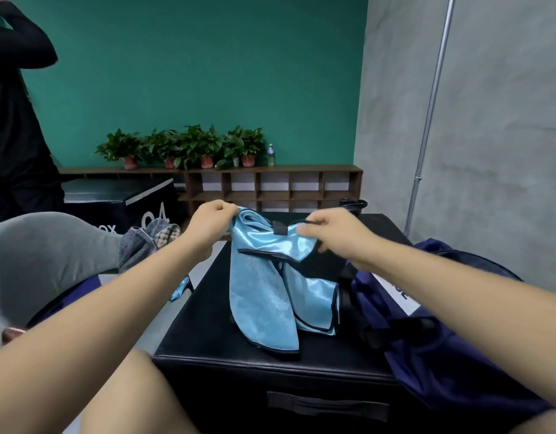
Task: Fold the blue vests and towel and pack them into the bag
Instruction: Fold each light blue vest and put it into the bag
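Support is a black padded leather-look box [207, 336] with a strap handle on its front face. Shiny light-blue mesh vest with black trim [264, 296] drapes onto its top, lower hem resting there. Dark navy fabric bag [427, 349] sits on the box's right side, spilling over that edge.

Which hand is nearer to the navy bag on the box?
Right. The right hand grips the blue vest just above the navy bag, which lies right of the vest. The left hand holds the vest's far-left corner, across the vest from the bag.
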The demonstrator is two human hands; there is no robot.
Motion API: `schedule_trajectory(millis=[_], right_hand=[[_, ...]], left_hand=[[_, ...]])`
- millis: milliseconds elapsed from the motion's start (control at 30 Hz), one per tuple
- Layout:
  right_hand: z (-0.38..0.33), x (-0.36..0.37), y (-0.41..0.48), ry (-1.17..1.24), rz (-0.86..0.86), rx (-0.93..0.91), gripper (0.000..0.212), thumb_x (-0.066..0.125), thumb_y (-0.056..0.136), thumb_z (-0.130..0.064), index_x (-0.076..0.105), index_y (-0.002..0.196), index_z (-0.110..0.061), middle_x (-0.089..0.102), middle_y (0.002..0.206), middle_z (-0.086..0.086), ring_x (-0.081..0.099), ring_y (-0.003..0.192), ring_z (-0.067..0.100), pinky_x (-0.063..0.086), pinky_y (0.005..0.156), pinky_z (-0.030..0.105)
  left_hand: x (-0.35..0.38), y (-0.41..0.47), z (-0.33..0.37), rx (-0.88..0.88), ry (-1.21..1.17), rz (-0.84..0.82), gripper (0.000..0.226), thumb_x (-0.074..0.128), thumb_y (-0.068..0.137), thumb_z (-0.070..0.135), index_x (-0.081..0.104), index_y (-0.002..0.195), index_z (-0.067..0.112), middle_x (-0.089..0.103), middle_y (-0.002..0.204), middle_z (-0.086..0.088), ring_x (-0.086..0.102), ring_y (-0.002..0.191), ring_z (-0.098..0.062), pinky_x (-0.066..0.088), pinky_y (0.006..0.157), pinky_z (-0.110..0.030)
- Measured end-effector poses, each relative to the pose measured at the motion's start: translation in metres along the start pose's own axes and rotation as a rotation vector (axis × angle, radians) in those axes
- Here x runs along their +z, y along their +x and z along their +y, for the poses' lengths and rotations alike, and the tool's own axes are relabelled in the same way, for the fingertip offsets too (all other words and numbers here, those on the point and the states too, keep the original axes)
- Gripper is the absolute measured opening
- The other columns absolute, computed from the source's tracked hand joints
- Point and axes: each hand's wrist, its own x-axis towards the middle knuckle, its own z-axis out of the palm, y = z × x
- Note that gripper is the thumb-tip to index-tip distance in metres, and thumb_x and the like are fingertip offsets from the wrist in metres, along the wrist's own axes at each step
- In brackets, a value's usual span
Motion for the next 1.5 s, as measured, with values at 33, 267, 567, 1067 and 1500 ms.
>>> schedule_trajectory(millis=[33, 267, 567, 1067, 1500], right_hand=[[-0.005, -0.007, 0.005, -0.008, 0.023, -0.009, 0.019, 0.076, 0.097, -0.030, 0.080, 0.088, -0.013, 0.072, 0.077, -0.004, 0.061, 0.068, 0.008, 0.052, 0.059, 0.021], [-0.039, -0.039, 0.045, 0.142, 0.112, 0.058, 0.012, 0.077, 0.091, -0.013, 0.070, 0.083, -0.007, 0.069, 0.069, 0.007, 0.060, 0.063, 0.021, 0.046, 0.049, 0.026], [-0.058, -0.047, 0.069, 0.163, 0.211, 0.141, 0.008, 0.073, 0.095, -0.010, 0.075, 0.096, -0.002, 0.079, 0.089, 0.018, 0.068, 0.066, 0.022, 0.048, 0.052, 0.027], [-0.062, -0.057, 0.059, 0.321, 0.129, 0.134, 0.020, 0.058, 0.092, -0.017, 0.074, 0.101, -0.008, 0.081, 0.094, 0.011, 0.080, 0.085, 0.024, 0.051, 0.062, 0.027], [-0.041, -0.056, 0.055, 0.170, 0.034, 0.061, 0.012, 0.071, 0.096, -0.006, 0.073, 0.107, -0.006, 0.081, 0.102, 0.015, 0.080, 0.093, 0.021, 0.051, 0.059, 0.021]], left_hand=[[0.003, -0.004, -0.004, -0.018, -0.050, -0.041, 0.014, 0.061, 0.097, 0.018, 0.068, 0.098, 0.007, 0.074, 0.100, -0.011, 0.071, 0.082, -0.022, 0.065, 0.078, -0.037], [0.026, -0.049, -0.048, -0.047, 0.034, -0.201, 0.021, 0.065, 0.102, 0.029, 0.061, 0.116, 0.013, 0.075, 0.111, -0.007, 0.080, 0.093, -0.020, 0.061, 0.086, -0.042], [0.057, -0.127, -0.116, 0.136, 0.416, -0.342, 0.022, 0.084, 0.085, 0.037, 0.065, 0.091, 0.027, 0.072, 0.094, 0.010, 0.069, 0.080, -0.007, 0.051, 0.073, -0.021], [0.054, -0.121, -0.148, 0.247, 0.722, -0.388, 0.007, 0.065, 0.078, 0.025, 0.059, 0.079, 0.027, 0.068, 0.077, 0.011, 0.062, 0.074, -0.008, 0.056, 0.068, -0.035], [-0.052, -0.068, -0.176, -0.075, 0.546, 0.021, 0.011, 0.076, 0.079, 0.018, 0.068, 0.080, 0.025, 0.073, 0.075, 0.009, 0.070, 0.081, -0.015, 0.052, 0.075, -0.032]])
